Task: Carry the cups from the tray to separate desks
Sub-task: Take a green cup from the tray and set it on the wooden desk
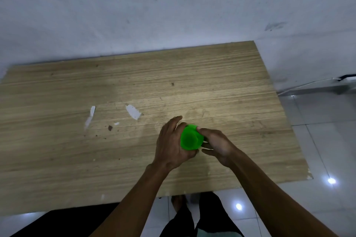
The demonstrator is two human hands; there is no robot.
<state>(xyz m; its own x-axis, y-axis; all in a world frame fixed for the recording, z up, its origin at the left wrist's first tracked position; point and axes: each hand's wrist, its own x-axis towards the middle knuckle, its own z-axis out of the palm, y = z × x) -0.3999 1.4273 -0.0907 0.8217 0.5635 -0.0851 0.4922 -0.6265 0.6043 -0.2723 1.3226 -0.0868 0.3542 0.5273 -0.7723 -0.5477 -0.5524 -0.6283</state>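
— What is that bright thing?
— It is a green cup (191,137). It looks like plastic, all one color.
— Where is it?
— Over the wooden bench (134,86), a bit right of the middle and on the near half.
— Is it standing up?
— It looks tipped toward us, so we see a round end of it. I cannot tell if that end is the mouth or the bottom.
— Is it touching the bench?
— I cannot tell. Two hands are around it, the left hand (172,143) on its left side and the right hand (216,143) on its right side.
— Is anything in it?
— I cannot see.
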